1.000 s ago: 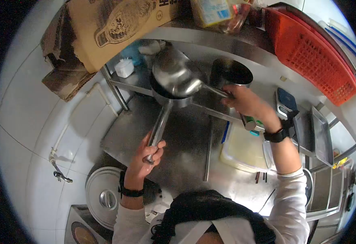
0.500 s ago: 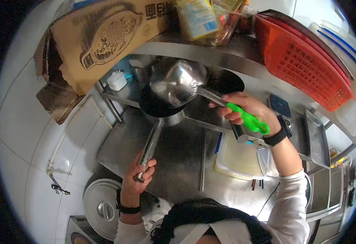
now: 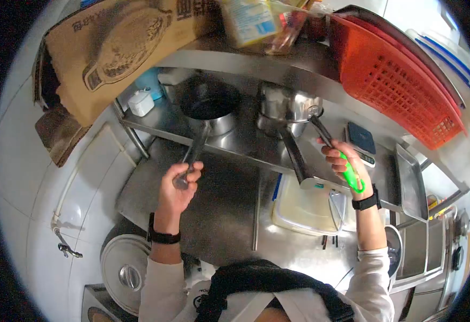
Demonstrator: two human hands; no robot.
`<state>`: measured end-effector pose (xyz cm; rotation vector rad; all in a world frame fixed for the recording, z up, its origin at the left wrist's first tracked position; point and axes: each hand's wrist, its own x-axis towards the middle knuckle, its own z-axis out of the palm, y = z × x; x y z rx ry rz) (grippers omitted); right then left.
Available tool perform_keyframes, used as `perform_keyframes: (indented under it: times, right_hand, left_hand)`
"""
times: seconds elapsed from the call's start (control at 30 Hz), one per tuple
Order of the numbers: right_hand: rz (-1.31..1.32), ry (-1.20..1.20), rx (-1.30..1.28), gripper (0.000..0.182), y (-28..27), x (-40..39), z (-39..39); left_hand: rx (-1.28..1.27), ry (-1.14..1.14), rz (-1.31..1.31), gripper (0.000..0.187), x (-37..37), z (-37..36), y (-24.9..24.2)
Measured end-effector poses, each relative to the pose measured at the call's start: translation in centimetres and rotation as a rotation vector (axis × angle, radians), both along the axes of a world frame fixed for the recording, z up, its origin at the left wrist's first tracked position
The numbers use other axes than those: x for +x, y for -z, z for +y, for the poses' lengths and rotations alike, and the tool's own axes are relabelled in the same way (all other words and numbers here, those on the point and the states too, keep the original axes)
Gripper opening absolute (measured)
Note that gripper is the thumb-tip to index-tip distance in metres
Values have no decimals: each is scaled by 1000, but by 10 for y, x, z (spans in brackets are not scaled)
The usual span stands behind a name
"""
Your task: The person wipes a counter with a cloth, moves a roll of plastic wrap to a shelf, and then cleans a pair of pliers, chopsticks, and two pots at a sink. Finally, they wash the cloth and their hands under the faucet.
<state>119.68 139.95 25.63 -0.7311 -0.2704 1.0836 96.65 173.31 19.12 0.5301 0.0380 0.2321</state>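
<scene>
My left hand point(image 3: 180, 185) is closed around the handle end of a dark-lined saucepan point(image 3: 220, 126), which sits on the steel shelf with its opening facing up. My right hand point(image 3: 349, 163) grips the bright green handle of a shiny steel saucepan point(image 3: 294, 102). That steel saucepan is level, right over a second saucepan point(image 3: 279, 129) with a black handle, and hides most of it. Between my two hands, the black handle points toward me.
A steel shelf point(image 3: 165, 127) carries the pans, a white container point(image 3: 141, 103) and a digital scale point(image 3: 362, 138). Below stands a lidded plastic tub point(image 3: 299, 206). Overhead are a cardboard box point(image 3: 90, 59) and a red basket point(image 3: 396, 80). A metal tray point(image 3: 412, 182) is at right.
The green-handled saucepan has moved right, from tilted over the dark-lined saucepan to level above the black-handled one. The dark-lined saucepan and my left hand appear higher in view.
</scene>
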Motion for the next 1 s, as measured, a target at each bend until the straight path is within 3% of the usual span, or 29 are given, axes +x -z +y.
perform_keyframes:
  times: [0.07,0.1,0.13,0.2,0.3,0.37,0.4,0.47,0.5,0.57,0.6,0.63,0.67,0.73,0.8,0.87,0.9,0.93,1.0]
  right_hand:
    - [16,-27,37,35,14,6,5]
    - [59,27,37,35,19,9,11]
    - [103,81,39,35,23,10,18]
    - [26,144,11,34,34,14,34]
    - [18,33,100,32,56,37,61]
    - [-270,221,-124,29,68,42,77]
    - [-257,227,-124,29,69,41,84]
    - [-662,442,-437,34,73,37,99]
    - [-645,450,-445,34,69,29,104]
    - [-950,722,-379,30,62,14,105]
    - [-1120,839,-420,34,87,35,104]
    - [-1169,936,-409,33,90,23,94]
    - [-1128,934,-340,26,73,-15,73]
    - [-1240,877,-364,17,93,-65,29]
    - [-1502,691,-427,16,136,-121,-17]
    - [-1573,418,-456,20,203,-167,-52]
    - [-1503,401,-516,23,223,-184,-70]
    - [-1436,381,-568,26,240,-194,-92]
    - [-1263,585,-798,28,285,-197,-137]
  left_hand:
    - [99,-51,12,33,17,-1,-13]
    - [36,-16,11,46,23,5,-11]
    - [40,-12,13,46,26,3,-13]
    - [-222,39,55,50,30,-4,-18]
    - [-6,-23,-66,52,25,-15,0]
    - [23,-21,-16,50,18,-22,11]
    - [50,-27,21,48,14,-25,16]
    - [81,5,84,49,8,-32,26]
    - [131,25,111,49,4,-38,31]
    - [189,62,174,48,-2,-57,33]
    - [187,98,204,48,-6,-65,37]
    - [209,140,210,47,-10,-72,45]
    - [225,197,223,47,-16,-81,55]
    - [223,278,333,45,-32,-102,78]
    - [236,337,382,43,-35,-119,98]
    - [392,372,585,38,-44,-127,126]
    - [229,457,608,34,-45,-123,146]
    - [237,477,611,34,-45,-129,151]
    - [0,540,598,31,-45,-146,154]
